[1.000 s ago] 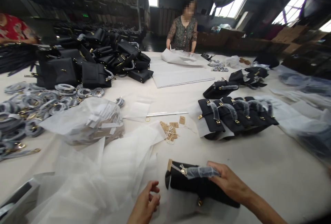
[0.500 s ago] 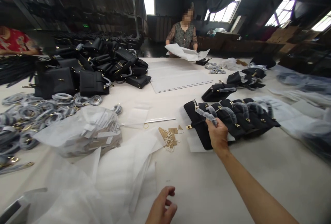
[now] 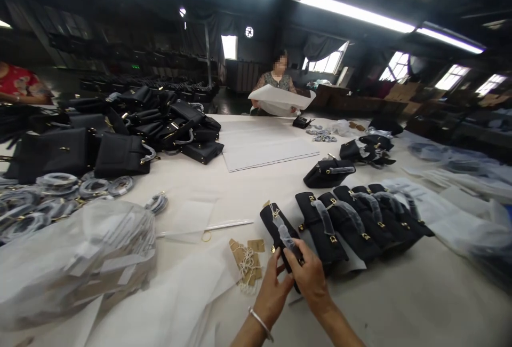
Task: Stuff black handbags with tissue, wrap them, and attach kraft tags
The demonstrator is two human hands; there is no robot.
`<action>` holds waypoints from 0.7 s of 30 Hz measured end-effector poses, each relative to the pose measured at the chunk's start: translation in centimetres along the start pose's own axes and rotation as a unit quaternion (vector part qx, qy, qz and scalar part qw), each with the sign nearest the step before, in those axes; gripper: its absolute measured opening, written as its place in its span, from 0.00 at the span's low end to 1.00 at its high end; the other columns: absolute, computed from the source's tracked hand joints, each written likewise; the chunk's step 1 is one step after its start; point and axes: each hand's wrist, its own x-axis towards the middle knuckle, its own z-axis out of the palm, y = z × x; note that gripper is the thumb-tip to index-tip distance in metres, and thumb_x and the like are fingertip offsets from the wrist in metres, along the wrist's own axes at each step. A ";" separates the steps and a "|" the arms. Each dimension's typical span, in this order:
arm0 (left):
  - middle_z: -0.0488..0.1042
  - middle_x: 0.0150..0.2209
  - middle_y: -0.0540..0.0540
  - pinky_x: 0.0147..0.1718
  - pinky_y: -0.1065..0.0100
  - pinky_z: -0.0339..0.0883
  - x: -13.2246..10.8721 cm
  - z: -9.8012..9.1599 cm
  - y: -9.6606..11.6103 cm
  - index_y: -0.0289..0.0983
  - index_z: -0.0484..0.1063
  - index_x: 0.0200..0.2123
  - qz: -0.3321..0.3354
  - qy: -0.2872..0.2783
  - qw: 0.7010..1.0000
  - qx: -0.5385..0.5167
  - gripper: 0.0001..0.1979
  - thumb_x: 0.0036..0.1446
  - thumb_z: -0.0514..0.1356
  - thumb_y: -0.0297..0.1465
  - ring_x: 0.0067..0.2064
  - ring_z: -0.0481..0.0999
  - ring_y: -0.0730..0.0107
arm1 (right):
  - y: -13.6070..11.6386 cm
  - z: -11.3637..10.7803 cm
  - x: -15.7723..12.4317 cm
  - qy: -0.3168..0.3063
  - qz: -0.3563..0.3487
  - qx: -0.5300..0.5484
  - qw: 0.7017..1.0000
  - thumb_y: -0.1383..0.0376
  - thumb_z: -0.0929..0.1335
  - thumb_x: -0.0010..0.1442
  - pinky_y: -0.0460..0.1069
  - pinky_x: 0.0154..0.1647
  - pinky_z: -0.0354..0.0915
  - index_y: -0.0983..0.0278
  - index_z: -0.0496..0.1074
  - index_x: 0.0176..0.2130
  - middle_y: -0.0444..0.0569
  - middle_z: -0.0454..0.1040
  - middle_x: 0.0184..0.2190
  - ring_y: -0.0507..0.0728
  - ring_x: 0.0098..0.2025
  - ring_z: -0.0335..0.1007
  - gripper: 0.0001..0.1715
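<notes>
A black handbag point(image 3: 269, 218) stands on the table in front of me, its handle wrapped in clear film and a white string tied at the handle's far end. My right hand point(image 3: 309, 273) is closed on the near end of this handle and the bag's top. With its fingers on the bag's left side by a gold fitting, my left hand point(image 3: 272, 289) grips the near part; a bracelet point(image 3: 261, 323) circles that wrist. Just right of it, several similar black handbags point(image 3: 316, 219) stand in a row with wrapped handles. The held bag's lower part is partly hidden by my hands.
Brown tags with white strings point(image 3: 248, 261) lie left of my hands. Further left are a translucent plastic bag point(image 3: 116, 240), coiled wrapped straps point(image 3: 58, 184) and a heap of black bags point(image 3: 124, 149). Across the table, a person holds a white sheet point(image 3: 280, 100).
The handbag has come left, away from the row, with my right hand on it. My left hand has risen from the table's near edge and taken hold of it. The view has tilted up.
</notes>
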 end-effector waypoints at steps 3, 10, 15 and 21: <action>0.50 0.68 0.35 0.57 0.57 0.63 1.5 1.4 0.3 0.37 0.52 0.66 0.011 -0.013 1.000 -0.009 0.42 0.51 0.64 0.39 0.61 0.64 0.50 | 0.8 -0.7 1.1 0.054 0.073 -0.003 0.996 0.44 0.66 0.55 0.52 0.39 0.69 0.62 0.75 0.39 0.51 0.79 0.34 0.61 0.36 0.75 0.26; 0.54 0.65 0.33 0.54 0.54 0.66 5.1 4.9 1.4 0.34 0.55 0.64 0.011 -0.018 0.999 -0.033 0.42 0.45 0.66 0.29 0.58 0.65 0.49 | 3.3 -4.5 4.3 0.103 0.138 -0.044 0.984 0.39 0.67 0.49 0.53 0.37 0.67 0.64 0.76 0.39 0.52 0.79 0.32 0.63 0.34 0.74 0.34; 0.59 0.62 0.35 0.49 0.55 0.70 7.5 5.4 1.2 0.36 0.52 0.64 0.003 -0.001 0.995 -0.099 0.44 0.43 0.63 0.24 0.54 0.70 0.52 | 3.2 -4.0 5.7 0.065 0.094 -0.096 0.989 0.39 0.66 0.50 0.53 0.36 0.66 0.62 0.75 0.39 0.51 0.79 0.32 0.63 0.34 0.74 0.33; 0.55 0.66 0.35 0.54 0.54 0.68 10.8 5.9 1.3 0.37 0.45 0.67 0.031 -0.054 0.993 -0.103 0.48 0.44 0.62 0.22 0.59 0.67 0.51 | 6.1 -2.7 8.3 0.123 -0.052 -0.179 0.975 0.36 0.60 0.57 0.54 0.39 0.67 0.66 0.75 0.40 0.56 0.78 0.35 0.63 0.36 0.74 0.38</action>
